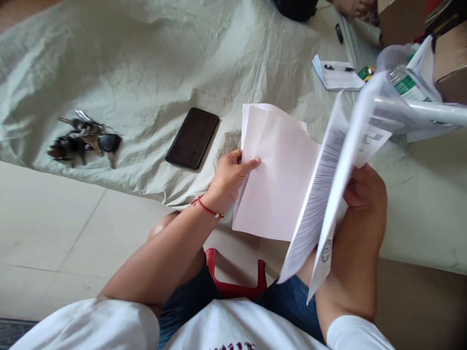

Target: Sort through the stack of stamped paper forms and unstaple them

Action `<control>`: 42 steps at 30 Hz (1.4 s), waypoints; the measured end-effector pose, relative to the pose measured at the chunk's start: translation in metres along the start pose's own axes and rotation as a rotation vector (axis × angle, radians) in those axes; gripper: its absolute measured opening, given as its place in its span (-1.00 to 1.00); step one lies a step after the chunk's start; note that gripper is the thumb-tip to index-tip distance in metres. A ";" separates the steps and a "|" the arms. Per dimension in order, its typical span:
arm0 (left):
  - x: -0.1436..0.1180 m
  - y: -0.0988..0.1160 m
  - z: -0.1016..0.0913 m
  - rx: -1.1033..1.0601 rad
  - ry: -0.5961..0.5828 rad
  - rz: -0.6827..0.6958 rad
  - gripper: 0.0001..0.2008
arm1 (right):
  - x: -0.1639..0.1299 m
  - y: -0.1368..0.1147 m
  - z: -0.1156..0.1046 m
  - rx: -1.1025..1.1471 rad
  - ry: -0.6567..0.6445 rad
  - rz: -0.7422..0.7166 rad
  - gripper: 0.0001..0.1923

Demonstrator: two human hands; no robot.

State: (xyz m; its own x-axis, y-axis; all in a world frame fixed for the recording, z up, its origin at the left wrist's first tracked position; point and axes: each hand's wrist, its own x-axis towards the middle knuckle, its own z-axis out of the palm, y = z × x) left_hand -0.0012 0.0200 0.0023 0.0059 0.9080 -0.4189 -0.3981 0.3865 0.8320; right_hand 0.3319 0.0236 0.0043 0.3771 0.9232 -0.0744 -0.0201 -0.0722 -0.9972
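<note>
My left hand (233,172) pinches the left edge of some blank-faced paper sheets (275,180), thumb on top. On its wrist is a red string bracelet. My right hand (367,189) grips a second batch of printed sheets (321,194), tilted up almost edge-on, with lines of text on one face and a round stamp low on another. Those sheets partly hide my right fingers. Just left of the paper, a black smartphone (192,138) lies face up on the cloth. Farther left rests a bunch of keys (87,136).
A pale crumpled cloth (146,63) covers the surface. At the right are a small notepad (337,75) with a pen, a tape measure (366,73), a plastic bottle (404,80), and cardboard (452,58). Another person's hand (357,7) shows at the top. A red stool (237,289) is below.
</note>
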 end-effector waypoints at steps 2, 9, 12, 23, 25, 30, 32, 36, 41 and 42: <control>0.000 0.000 0.000 0.002 -0.001 -0.003 -0.73 | 0.005 0.010 0.004 0.035 0.043 0.020 -0.53; -0.001 -0.001 -0.001 0.025 -0.020 0.009 -0.70 | 0.004 0.024 0.019 -0.031 -0.023 0.011 -0.45; 0.000 -0.001 0.000 0.013 -0.033 0.006 -0.71 | 0.001 0.024 0.022 -0.052 -0.060 0.042 -0.41; -0.001 -0.006 0.003 0.147 0.107 0.229 -0.39 | 0.006 0.023 0.020 -0.007 0.069 -0.047 -0.51; 0.001 -0.008 0.003 0.169 0.114 0.254 -0.36 | 0.006 0.024 0.018 -0.014 0.062 -0.056 -0.50; 0.010 -0.011 0.003 0.202 0.052 0.136 -0.75 | 0.008 0.025 0.014 -0.007 0.061 -0.117 -0.43; 0.009 -0.011 0.004 0.227 0.021 0.128 -0.89 | 0.008 0.025 0.014 -0.006 0.058 -0.133 -0.45; 0.004 -0.010 0.005 0.299 0.008 0.258 -0.63 | 0.008 0.026 0.019 -0.043 0.055 -0.154 -0.48; 0.005 -0.014 0.005 0.378 -0.004 0.239 -0.71 | 0.008 0.029 0.020 -0.039 0.067 -0.171 -0.44; 0.006 -0.014 0.005 0.370 -0.002 0.228 -0.72 | 0.009 0.030 0.018 -0.041 0.080 -0.170 -0.42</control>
State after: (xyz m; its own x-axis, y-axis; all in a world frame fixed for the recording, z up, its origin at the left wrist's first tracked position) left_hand 0.0092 0.0206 -0.0104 -0.0422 0.9770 -0.2089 -0.0337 0.2076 0.9776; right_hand 0.3176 0.0365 -0.0264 0.4442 0.8906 0.0976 0.0874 0.0654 -0.9940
